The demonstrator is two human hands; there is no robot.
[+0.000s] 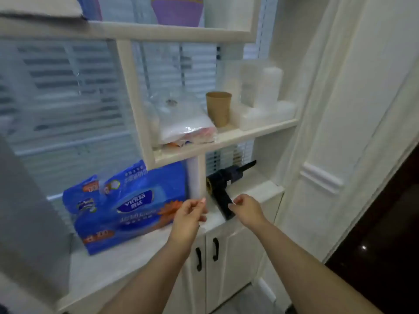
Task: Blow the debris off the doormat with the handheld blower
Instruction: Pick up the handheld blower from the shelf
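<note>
Blower (223, 188), black, lay on white counter (265, 191) in lowest shelf bay, handle toward near edge. Right hand (248, 208) reached beside handle, fingers loosely curled, grasping nothing. Left hand (189, 215) hovered nearby, fingers relaxed, empty. Blue tissue pack (127, 207) sat left.

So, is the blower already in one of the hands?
No, the blower lies on the counter; the right hand reaches at its handle, not gripping.

Worktop (136, 254): we see a blue tissue pack (127, 207) and the black handheld blower (223, 189) lying on it.
Shelf (256, 132): we see a brown paper cup (218, 108), a plastic bag (183, 125) and white containers (265, 100).
</note>
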